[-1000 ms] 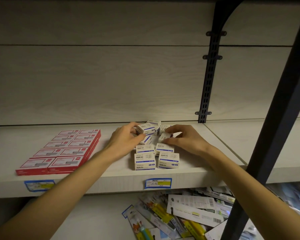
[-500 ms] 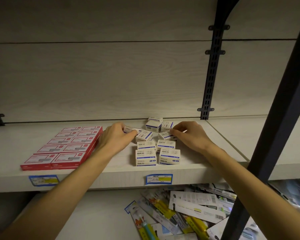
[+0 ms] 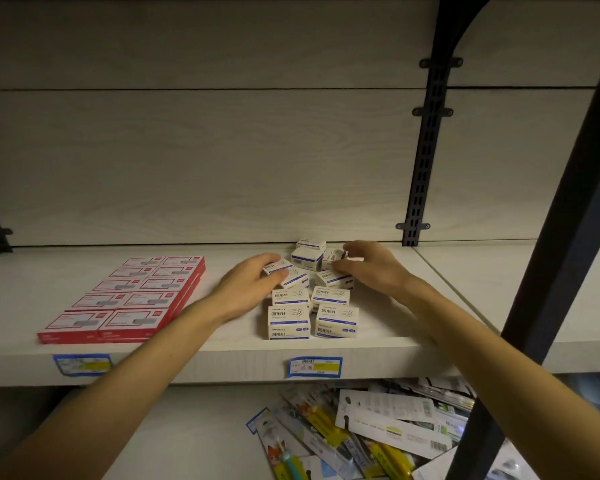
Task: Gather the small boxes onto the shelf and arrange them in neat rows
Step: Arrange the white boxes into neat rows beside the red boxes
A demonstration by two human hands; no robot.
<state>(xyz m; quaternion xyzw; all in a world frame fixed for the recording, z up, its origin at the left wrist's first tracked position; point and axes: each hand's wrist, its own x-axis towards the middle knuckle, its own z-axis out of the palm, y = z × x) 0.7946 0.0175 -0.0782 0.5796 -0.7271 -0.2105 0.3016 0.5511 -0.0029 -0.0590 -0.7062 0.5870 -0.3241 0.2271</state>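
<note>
Paperclip boxes (image 3: 305, 303) sit clustered mid-shelf (image 3: 222, 344), front pairs squared, rear ones askew. My left hand (image 3: 246, 289) pinches one tilted box (image 3: 277, 266); my right hand (image 3: 368, 268) clasps another (image 3: 333, 259). Next, I'd judge: align both behind the rows.

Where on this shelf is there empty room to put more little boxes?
Bare shelf lies left of the red boxes, and behind them up to the back wall. More lies right of the right hand, toward the black post. It is crowded in the middle, where both hands work the white boxes.
</note>
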